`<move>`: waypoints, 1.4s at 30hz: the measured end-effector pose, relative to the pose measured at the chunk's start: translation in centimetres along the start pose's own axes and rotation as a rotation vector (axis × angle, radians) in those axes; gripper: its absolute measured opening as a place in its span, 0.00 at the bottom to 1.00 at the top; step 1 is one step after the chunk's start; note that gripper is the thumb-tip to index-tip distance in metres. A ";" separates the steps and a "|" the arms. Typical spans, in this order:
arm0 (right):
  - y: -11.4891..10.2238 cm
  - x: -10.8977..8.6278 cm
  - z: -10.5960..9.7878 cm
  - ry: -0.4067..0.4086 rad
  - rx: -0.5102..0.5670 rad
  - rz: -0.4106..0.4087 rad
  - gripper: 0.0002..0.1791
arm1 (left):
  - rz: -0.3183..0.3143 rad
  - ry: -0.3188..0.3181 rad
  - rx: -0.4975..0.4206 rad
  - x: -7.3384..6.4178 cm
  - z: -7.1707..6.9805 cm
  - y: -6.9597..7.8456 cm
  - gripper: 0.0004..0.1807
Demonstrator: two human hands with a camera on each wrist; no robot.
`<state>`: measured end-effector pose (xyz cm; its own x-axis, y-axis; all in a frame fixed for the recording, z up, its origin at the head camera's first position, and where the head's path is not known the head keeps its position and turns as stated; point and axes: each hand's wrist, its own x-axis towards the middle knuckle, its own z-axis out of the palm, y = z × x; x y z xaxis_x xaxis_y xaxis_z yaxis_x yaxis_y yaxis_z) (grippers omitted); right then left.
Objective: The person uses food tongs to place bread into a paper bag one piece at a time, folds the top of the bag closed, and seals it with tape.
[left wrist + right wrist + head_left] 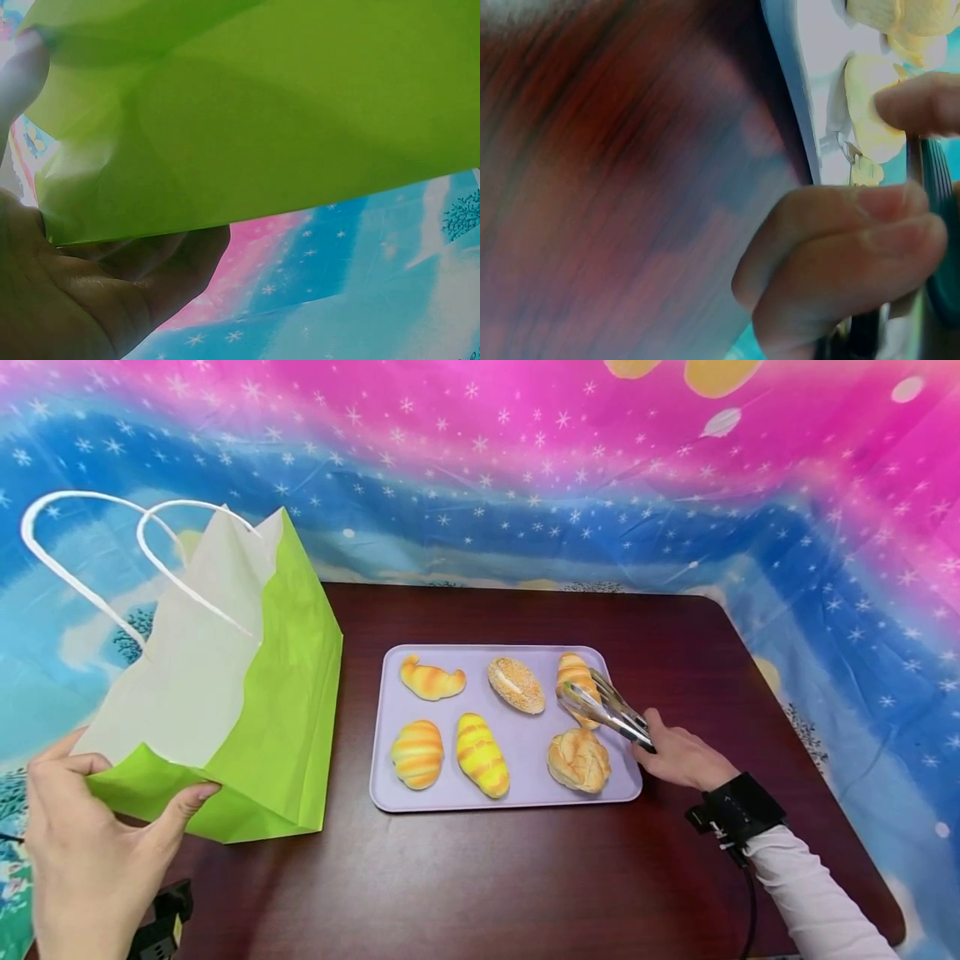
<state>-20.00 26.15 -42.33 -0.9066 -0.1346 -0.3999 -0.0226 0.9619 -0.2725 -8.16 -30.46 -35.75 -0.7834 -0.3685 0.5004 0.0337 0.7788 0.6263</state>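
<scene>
My left hand (101,843) grips the near rim of a green paper bag (300,693), thumb outside and fingers at the edge. The bag stands upright at the left with its mouth spread and white lining showing. My right hand (682,756) holds metal tongs (611,714) by the dark handles, fingers curled around them in the right wrist view. The tongs' ends straddle a striped long roll (574,672) at the tray's back right corner. A braided round bun (579,761) lies just in front of the tongs.
The lilac tray (525,797) also bears a small croissant (432,679), a seeded roll (516,685), a striped bun (417,755) and a yellow long bread (482,755). Two white handles (75,581) rise from the bag. A printed cloth (480,485) hangs behind the dark table (480,885).
</scene>
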 end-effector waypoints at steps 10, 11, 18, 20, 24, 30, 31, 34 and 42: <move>-0.1 0.0 0.0 0.037 0.003 0.002 0.27 | 0.018 0.004 -0.013 0.1 0.0 0.0 0.64; -0.1 0.0 0.0 0.045 0.001 -0.003 0.26 | 0.018 0.004 -0.011 0.0 0.0 0.0 0.64; 0.1 0.1 0.1 0.106 -0.019 -0.038 0.21 | 0.010 0.002 0.022 0.0 0.0 0.2 0.64; 0.2 0.1 0.2 0.122 -0.020 -0.049 0.21 | 0.009 0.000 0.032 0.1 0.0 0.2 0.63; 0.2 0.1 0.3 0.146 -0.013 -0.066 0.19 | -0.008 -0.006 0.038 0.1 -0.1 0.2 0.64; 0.3 0.1 0.3 0.159 -0.007 -0.078 0.19 | -0.008 -0.026 0.069 0.0 -0.2 0.3 0.63; 0.3 0.1 0.3 0.158 -0.005 -0.076 0.19 | -0.003 -0.028 0.075 0.0 -0.1 0.3 0.63; 0.4 0.0 0.3 0.160 0.005 -0.084 0.19 | 0.011 -0.024 0.077 0.1 -0.1 0.2 0.63; 0.7 -0.1 0.4 0.167 0.037 -0.075 0.17 | 0.021 -0.027 0.059 0.1 -0.2 0.2 0.62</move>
<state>-19.70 26.70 -42.83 -0.9605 -0.1608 -0.2271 -0.0797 0.9409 -0.3292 -8.08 -30.44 -35.42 -0.7991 -0.3392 0.4963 0.0140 0.8149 0.5794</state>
